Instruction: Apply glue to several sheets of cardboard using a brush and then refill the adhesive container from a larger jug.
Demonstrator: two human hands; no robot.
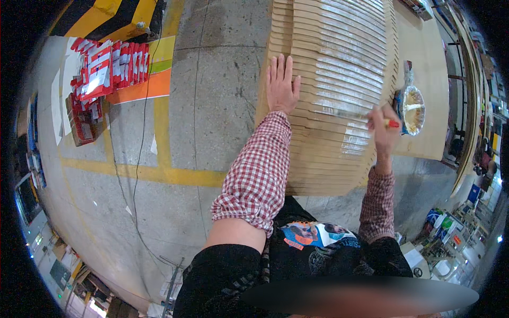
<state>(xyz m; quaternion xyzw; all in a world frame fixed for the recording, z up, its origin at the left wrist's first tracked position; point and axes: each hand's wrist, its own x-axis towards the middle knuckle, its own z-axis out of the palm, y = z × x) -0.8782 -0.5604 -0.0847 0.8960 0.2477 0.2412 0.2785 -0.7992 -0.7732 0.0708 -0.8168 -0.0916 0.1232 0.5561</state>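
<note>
Cardboard sheets (323, 175) overlap like steps on desk (432, 143), exposing narrow strip of each; shiny wet-looking band crosses strips. Left hand (282, 91), fingers outstretched and gripping nothing, rests flat on sheets' left edge, probably steadying them. Right hand (384, 127), blurred, curls round red-ended tool (392, 124) over right side. Bowl (421, 99) of pale paste sits just beside, presumably for easy reach.

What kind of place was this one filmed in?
Probably a factory or packing workshop: yellow lines mark the concrete floor, a black-and-yellow striped barrier stands at upper left, and overlapping cardboard lies before the person.
</note>
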